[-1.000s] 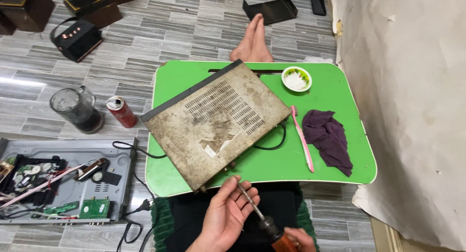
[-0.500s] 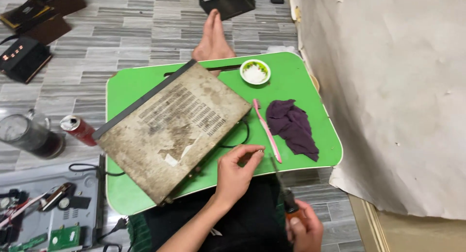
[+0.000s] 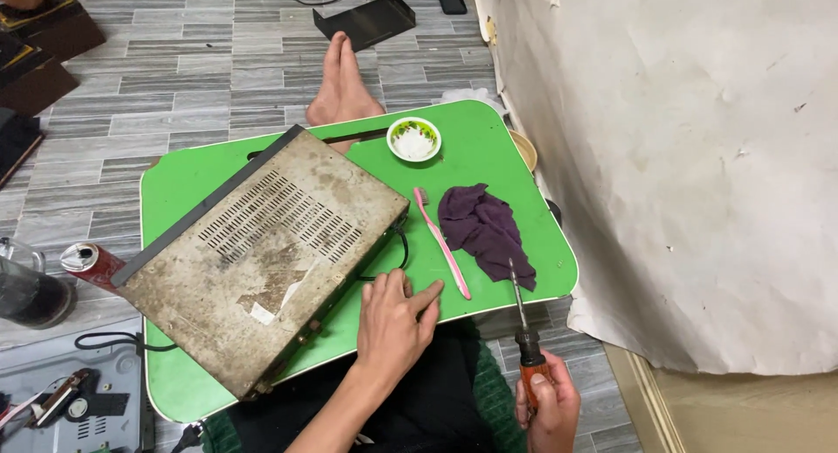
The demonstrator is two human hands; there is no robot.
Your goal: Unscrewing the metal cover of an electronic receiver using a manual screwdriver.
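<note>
A dirty grey metal device case (image 3: pixel 262 252) with vent slots lies tilted across a green lap table (image 3: pixel 489 147). My left hand (image 3: pixel 394 318) rests flat on the table's near edge, fingers apart, touching the case's near right corner and its black cable. My right hand (image 3: pixel 548 405) is off the table at the lower right, closed on the orange handle of a screwdriver (image 3: pixel 524 326) whose shaft points up toward a purple cloth (image 3: pixel 484 226). A pink toothbrush (image 3: pixel 441 242) lies between the case and the cloth.
A small green-rimmed bowl (image 3: pixel 414 140) of white stuff sits at the table's far side. My bare feet (image 3: pixel 342 82) show beyond it. A red can (image 3: pixel 92 265) and a dark glass jar (image 3: pixel 26 283) stand on the floor at left. A pale sheet (image 3: pixel 681 156) covers the right.
The view swung left to right. My left hand let go of the screwdriver shaft and came down flat on the table by the case. My right hand moved right with the screwdriver.
</note>
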